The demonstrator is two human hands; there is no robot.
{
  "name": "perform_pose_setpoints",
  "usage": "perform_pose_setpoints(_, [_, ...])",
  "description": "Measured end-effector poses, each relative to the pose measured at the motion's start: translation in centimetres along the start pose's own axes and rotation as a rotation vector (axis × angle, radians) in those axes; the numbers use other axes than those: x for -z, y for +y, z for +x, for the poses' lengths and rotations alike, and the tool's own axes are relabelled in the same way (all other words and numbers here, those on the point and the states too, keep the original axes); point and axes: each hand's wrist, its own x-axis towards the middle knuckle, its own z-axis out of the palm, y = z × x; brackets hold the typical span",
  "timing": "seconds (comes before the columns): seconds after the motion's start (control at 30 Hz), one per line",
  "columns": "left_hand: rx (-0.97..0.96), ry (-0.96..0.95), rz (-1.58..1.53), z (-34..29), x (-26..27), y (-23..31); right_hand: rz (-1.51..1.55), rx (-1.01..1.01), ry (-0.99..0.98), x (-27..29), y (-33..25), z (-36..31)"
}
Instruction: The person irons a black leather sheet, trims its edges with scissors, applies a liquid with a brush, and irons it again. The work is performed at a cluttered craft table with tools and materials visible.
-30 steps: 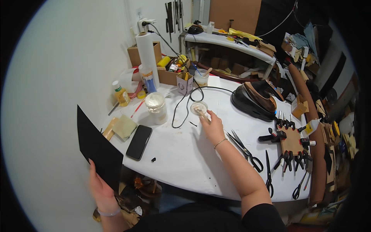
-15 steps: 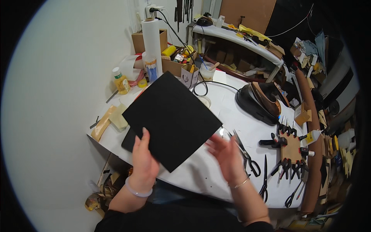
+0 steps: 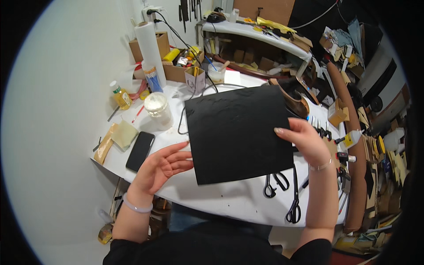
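A flat black square sheet [image 3: 240, 134], faintly wrinkled near its far edge, is held up above the white table. My right hand [image 3: 305, 140] grips it by the right edge, with the thumb on top and the fingers underneath. On the other side, my left hand [image 3: 167, 168] is open with its palm partly turned up. Its stretched fingertips reach the sheet's left edge; whether they bear any weight I cannot tell. A black phone [image 3: 140, 151] lies beside my left hand. Black-handled scissors [image 3: 293, 207] lie below the sheet, partly covered by it.
A white-topped tub [image 3: 158, 110] and a yellow bottle [image 3: 120, 96] stand at the left. Behind the sheet is an iron [image 3: 295, 99], mostly hidden. Clamps and a glue bottle [image 3: 352, 139] sit at the right. A white roll [image 3: 150, 53] stands upright at the back.
The black sheet has turned and moved right. My right hand has taken hold of its right edge, while my left hand has loosened its grip. The phone and tub are now uncovered.
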Motion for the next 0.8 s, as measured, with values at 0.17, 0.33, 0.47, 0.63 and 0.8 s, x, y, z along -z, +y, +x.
perform_pose_setpoints(0.17, [0.262, 0.158, 0.222, 1.7, -2.6, -1.1, -0.246, -0.107, -0.118, 0.0, -2.3, 3.1])
perform_pose_setpoints(0.33, [0.166, 0.415, -0.047, 1.4, -2.5, -3.4, -0.271, 0.098, 0.162, 4.3, -0.6, 9.1])
perform_pose_setpoints(0.47, [-0.19, 0.561, -0.221, 1.1, -4.0, -2.4, -1.251, 0.432, 0.944, 15.0, 3.6, 13.6])
perform_pose_setpoints(0.63, [-0.393, 0.691, -0.181, 0.8, -5.0, 1.0, -0.93, 0.15, 0.604, 27.7, 11.0, 16.0])
perform_pose_setpoints(0.8, [-0.503, 0.81, -0.098, -1.8, -3.4, 1.5, -0.856, 0.27, 0.461, 24.3, 9.9, 18.2])
